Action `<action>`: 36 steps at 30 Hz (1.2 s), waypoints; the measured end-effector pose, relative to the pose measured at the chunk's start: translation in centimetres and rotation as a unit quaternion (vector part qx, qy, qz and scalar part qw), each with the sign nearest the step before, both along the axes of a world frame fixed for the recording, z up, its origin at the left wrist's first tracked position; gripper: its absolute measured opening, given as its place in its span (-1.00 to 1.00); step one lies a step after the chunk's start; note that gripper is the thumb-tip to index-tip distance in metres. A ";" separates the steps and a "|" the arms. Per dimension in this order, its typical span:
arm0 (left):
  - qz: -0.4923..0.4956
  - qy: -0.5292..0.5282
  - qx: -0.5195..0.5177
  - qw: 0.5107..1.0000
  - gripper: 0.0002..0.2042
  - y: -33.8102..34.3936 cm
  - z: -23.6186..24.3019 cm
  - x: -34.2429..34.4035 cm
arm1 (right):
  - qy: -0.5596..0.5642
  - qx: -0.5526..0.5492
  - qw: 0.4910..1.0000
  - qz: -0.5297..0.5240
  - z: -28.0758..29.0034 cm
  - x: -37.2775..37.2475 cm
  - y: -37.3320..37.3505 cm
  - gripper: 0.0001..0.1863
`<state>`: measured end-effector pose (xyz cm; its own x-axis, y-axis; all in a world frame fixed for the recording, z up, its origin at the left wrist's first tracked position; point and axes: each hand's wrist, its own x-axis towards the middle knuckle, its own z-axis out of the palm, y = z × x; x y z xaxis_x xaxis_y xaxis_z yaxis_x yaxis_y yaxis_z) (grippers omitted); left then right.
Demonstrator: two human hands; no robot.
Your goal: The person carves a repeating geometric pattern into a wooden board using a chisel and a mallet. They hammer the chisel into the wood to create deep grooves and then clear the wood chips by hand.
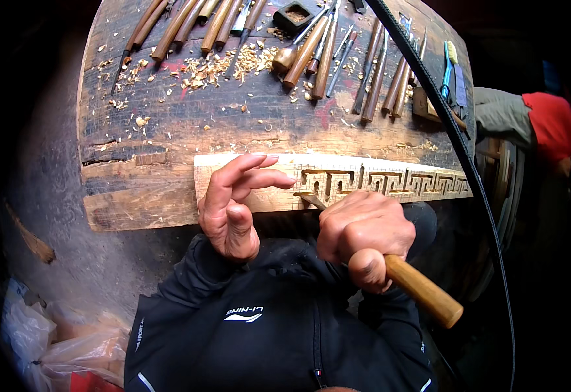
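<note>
A long pale wooden board [279, 161] lies along the near edge of the workbench, with a key-like fret pattern cut into its right part and pencil grid lines on it. My right hand [367, 232] is wrapped round a carving chisel [426, 292]; its wooden handle sticks out toward the lower right. The chisel's blade reaches the board at the left end of the carved pattern. Over the board's plain left part, my left hand [233, 209] is held with fingers apart and nothing in it, its fingertips close to the carving.
Several wood-handled chisels [217, 26] lie across the far side of the worn bench [233, 124], among wood shavings [233, 68]. A toothbrush [450, 62] lies at the right. A black cord [458, 140] crosses the view. Another person [546, 127] is at the right; plastic bags [76, 336] lie lower left.
</note>
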<state>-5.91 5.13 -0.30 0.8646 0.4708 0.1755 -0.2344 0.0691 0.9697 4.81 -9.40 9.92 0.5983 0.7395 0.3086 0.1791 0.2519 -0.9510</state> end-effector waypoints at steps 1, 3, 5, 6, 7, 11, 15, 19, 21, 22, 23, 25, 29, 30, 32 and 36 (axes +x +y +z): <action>0.000 -0.003 0.001 1.000 -0.18 0.0 0.0 0.1 | -0.012 0.004 1.000 0.007 -0.3 0.0 0.0 -0.30; 0.006 -0.007 0.005 1.000 -0.19 0.0 -0.3 0.2 | -0.039 0.014 0.999 0.023 -1.0 0.0 0.3 -0.33; 0.019 -0.007 0.011 1.000 -0.19 0.0 -0.6 0.0 | -0.041 0.063 0.997 0.026 -2.1 -0.5 0.5 -0.36; 0.016 -0.009 0.009 1.000 -0.19 -0.1 -0.6 0.1 | -0.092 0.052 0.993 0.054 -2.2 -0.3 -0.1 -0.37; 0.013 -0.011 0.007 1.000 -0.19 -0.1 -0.5 0.1 | -0.142 0.040 0.985 0.083 -2.0 -0.2 -0.6 -0.37; 0.011 -0.015 0.024 1.000 -0.19 0.0 -0.3 0.4 | -0.157 0.025 0.979 0.125 -1.4 -0.1 -1.5 -0.45; 0.008 -0.016 0.021 1.000 -0.20 -0.1 -0.5 0.5 | -0.068 0.118 0.991 0.018 0.7 0.8 -2.6 -0.29; -0.006 -0.018 -0.005 1.000 -0.20 0.0 -0.6 0.2 | 0.018 0.089 0.994 -0.061 1.6 0.8 -2.6 -0.25; -0.012 -0.023 -0.019 0.999 -0.20 0.0 -0.7 0.0 | 0.036 0.075 0.996 -0.042 1.2 1.0 -2.4 -0.24; -0.012 -0.024 -0.019 0.999 -0.20 0.0 -0.8 0.0 | 0.043 0.066 0.996 -0.031 0.9 1.2 -2.3 -0.23; -0.012 -0.025 -0.019 0.999 -0.20 0.0 -0.9 0.0 | 0.044 0.059 0.997 -0.024 0.6 1.3 -2.3 -0.23; -0.012 -0.025 -0.021 0.999 -0.20 0.0 -0.8 0.0 | 0.045 0.045 0.998 -0.015 0.5 1.5 -2.3 -0.22; 0.002 -0.013 0.015 1.000 -0.19 0.0 -0.4 0.2 | 0.050 0.028 0.998 -0.022 0.3 1.3 -2.0 -0.21; 0.000 -0.012 0.011 1.000 -0.19 0.0 -0.5 0.2 | 0.053 0.025 0.998 -0.026 0.3 1.3 -2.0 -0.21; -0.002 -0.010 0.005 1.000 -0.19 0.0 -0.6 0.1 | 0.055 0.022 0.998 -0.033 0.3 1.1 -1.9 -0.21; 0.001 -0.012 0.011 1.000 -0.19 0.0 -0.5 0.2 | 0.058 0.017 0.997 -0.041 0.6 1.1 -1.6 -0.20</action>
<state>-5.75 5.08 -0.85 0.8595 0.4680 0.2055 -0.2571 0.0483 0.9652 5.86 -11.03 10.49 0.6894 0.6768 0.2582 0.0895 0.2741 -0.9575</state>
